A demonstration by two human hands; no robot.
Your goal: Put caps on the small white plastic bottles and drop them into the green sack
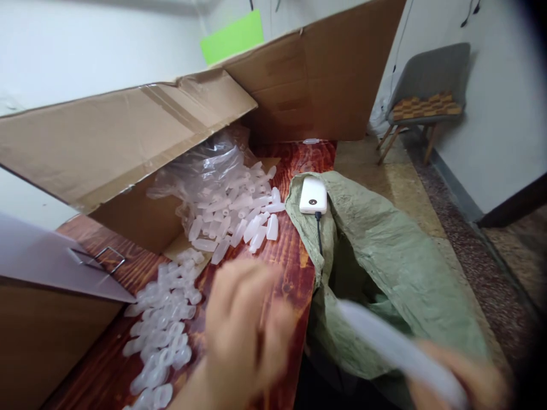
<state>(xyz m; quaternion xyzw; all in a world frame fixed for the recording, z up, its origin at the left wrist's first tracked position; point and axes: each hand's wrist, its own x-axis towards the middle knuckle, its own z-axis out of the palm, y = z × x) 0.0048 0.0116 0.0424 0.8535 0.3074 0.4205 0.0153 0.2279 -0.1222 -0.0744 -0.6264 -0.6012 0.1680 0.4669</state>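
Note:
My left hand (245, 330) hangs over the near part of the wooden table (294, 267), blurred by motion, fingers curled; what it holds, if anything, does not show. My right hand (470, 378) at the lower right grips a long translucent white piece (393, 347), also smeared, above the open green woven sack (384, 256). Several small translucent plastic caps lie in a pile (162, 330) just left of my left hand. A second pile of plastic caps (239, 216) spills from a clear plastic bag (205, 165) in the tipped cardboard box (128, 136).
A white power bank (313, 195) with a black cable lies on the sack's edge. A grey panel with a wire handle (55, 262) sits at the left. A grey chair (427, 91) stands on the floor at the back right. A green sheet (233, 35) hangs on the wall.

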